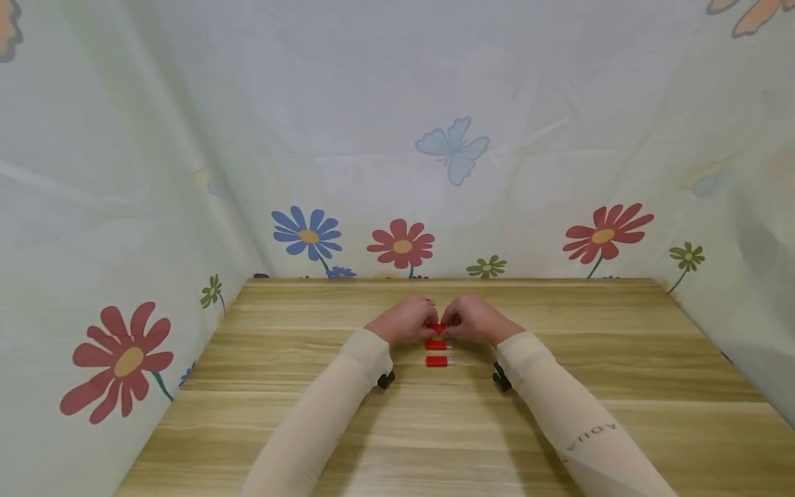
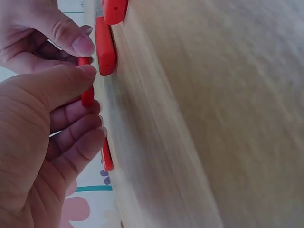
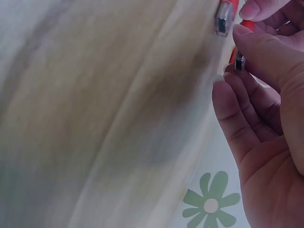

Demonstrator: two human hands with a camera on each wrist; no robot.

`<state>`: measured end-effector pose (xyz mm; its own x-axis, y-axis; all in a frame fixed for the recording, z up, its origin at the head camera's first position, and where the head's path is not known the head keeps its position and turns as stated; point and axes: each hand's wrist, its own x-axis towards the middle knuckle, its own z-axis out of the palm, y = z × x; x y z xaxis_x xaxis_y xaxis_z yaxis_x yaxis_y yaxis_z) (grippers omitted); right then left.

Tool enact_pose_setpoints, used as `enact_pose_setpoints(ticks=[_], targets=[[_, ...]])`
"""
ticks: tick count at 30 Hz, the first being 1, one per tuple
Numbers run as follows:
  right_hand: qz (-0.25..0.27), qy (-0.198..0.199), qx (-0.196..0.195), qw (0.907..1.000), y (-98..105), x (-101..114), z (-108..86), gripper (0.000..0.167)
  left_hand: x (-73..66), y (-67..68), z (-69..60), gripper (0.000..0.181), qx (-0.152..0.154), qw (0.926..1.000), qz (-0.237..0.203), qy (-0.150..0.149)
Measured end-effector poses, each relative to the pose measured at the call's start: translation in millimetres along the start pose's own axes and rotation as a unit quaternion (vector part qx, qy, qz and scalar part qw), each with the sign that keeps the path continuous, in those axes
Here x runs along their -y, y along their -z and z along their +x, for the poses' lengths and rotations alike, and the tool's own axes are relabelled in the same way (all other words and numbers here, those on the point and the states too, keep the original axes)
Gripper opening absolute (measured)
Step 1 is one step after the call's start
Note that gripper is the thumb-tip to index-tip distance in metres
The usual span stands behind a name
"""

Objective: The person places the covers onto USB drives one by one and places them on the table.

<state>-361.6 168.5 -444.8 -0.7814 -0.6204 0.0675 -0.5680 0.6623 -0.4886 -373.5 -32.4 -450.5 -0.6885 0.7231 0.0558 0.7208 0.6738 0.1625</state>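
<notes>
Between both hands is a small red stick [image 1: 437, 328], apparently a USB flash drive, held just over the wooden table. My left hand [image 1: 410, 319] pinches one end of it between thumb and fingers, as the left wrist view shows on the red body [image 2: 87, 96]. My right hand [image 1: 475, 319] pinches the other end, its thumb close to the left thumb. Fingers cover most of the stick. Closer to me lie two red USB flash drives, one [image 1: 436, 344] just below the hands and another [image 1: 439, 361] nearer still, their clear-ended tips pointing right.
Past the fingers, another red flash drive [image 2: 107, 156] is partly hidden; its clear end [image 3: 239, 62] shows in the right wrist view. The wood-grain table [image 1: 279, 414] meets a flower-printed cloth backdrop [image 1: 348, 172] at its far edge and sides.
</notes>
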Motion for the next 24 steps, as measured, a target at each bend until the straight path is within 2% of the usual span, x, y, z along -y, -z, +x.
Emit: enact_pose_setpoints(ticks=[4,12,24], targets=[[0.003,-0.006,0.007,0.9999,-2.2,0.4,0.6,0.004,-0.9,-2.3,1.0,0.014,0.015,0.9997,0.004,0.018],[0.004,-0.013,0.007,0.9999,-5.1,-1.7,2.9,0.004,-0.9,-4.0,2.1,0.015,0.025,0.9989,0.002,0.039],[0.009,-0.020,0.011,0.9997,-5.7,-6.6,3.9,0.006,3.8,-8.1,4.7,0.014,0.025,0.9980,-0.026,0.051]])
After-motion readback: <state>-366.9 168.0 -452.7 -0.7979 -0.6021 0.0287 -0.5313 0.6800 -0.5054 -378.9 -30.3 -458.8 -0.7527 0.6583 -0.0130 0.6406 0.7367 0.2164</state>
